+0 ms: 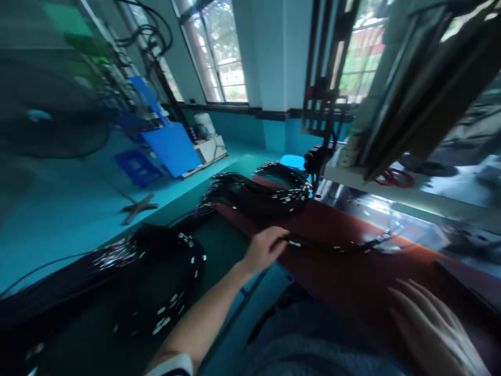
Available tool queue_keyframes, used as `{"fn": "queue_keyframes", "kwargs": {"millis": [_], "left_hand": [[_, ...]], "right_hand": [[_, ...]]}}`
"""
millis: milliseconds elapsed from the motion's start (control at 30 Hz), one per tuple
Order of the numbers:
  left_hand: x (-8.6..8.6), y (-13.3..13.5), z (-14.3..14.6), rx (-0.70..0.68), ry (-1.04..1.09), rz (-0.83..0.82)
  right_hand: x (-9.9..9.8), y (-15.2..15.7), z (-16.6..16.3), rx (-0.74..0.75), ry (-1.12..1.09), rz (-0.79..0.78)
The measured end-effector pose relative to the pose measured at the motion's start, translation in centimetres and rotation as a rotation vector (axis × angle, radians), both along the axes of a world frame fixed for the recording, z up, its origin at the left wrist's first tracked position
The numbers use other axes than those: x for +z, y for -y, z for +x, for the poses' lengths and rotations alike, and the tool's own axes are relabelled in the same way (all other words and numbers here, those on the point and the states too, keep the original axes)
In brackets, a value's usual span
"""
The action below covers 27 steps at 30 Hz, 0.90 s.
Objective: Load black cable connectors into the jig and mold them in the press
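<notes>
My left hand (266, 249) reaches over the edge of a reddish-brown table top (332, 219), its fingers curled closed around the end of a thin black cable bundle (319, 244). The bundle carries small white tags and stretches to the right across the table. Blur hides how many cables are in it. My right hand (434, 326) is over the right part of the table, fingers stretched out, with nothing in it. Beyond my left hand lies a large heap of black cables (258, 196) with pale ends.
More tagged black cables (168, 250) lie on a dark green surface (219, 245) at left. A fan (50, 115), a blue board (172, 149) and a blue stool (139, 168) stand farther left. At right are a white shelf (352, 176) and clear plastic (415, 224).
</notes>
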<state>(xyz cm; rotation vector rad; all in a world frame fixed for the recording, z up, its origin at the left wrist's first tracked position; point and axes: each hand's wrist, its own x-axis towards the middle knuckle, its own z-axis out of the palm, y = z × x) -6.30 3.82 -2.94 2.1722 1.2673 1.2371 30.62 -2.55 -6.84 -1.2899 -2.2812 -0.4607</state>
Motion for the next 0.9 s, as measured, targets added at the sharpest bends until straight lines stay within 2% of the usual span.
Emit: {"fn": "queue_keyframes", "kwargs": {"millis": [33,100,167,233,300,400,467,567,667,733,900], "left_hand": [[-0.1,0.4,-3.9,0.234,0.055,-0.039],[-0.2,1.5,-10.8,0.598,0.195,-0.104],[0.0,2.8,-15.5,0.794,0.356,-0.172],[0.4,3.7,-18.3,0.846,0.479,-0.231],[1.0,4.1,-20.0,0.857,0.505,-0.222],[1.7,4.5,-23.2,0.995,0.318,-0.121],[1.9,5.2,-25.9,1.128,0.109,-0.162],[1.6,6.7,-29.5,1.281,-0.185,-0.409],[1.1,7.3,-30.9,1.36,-0.362,-0.642],[0.8,6.6,-30.8,1.353,-0.4,-0.742],[0.6,2.7,-29.4,1.209,-0.434,-0.947]], "right_hand": [[0.1,-0.9,-1.5,0.079,0.011,0.003],[0.8,-2.9,-5.3,0.22,0.035,0.007],[1.6,-5.1,-10.0,0.32,0.06,0.006],[2.2,-7.6,-15.4,0.381,0.094,0.003],[2.3,-10.1,-20.8,0.395,0.133,-0.012],[1.9,-13.9,-27.8,0.401,0.189,-0.023],[1.6,-16.2,-31.0,0.416,0.249,0.003],[1.4,-19.4,-33.6,0.395,0.326,0.026],[1.4,-22.2,-34.3,0.312,0.335,0.038],[1.4,-23.9,-34.4,0.261,0.336,0.056],[1.6,-26.6,-35.0,0.201,0.286,0.049]]}}
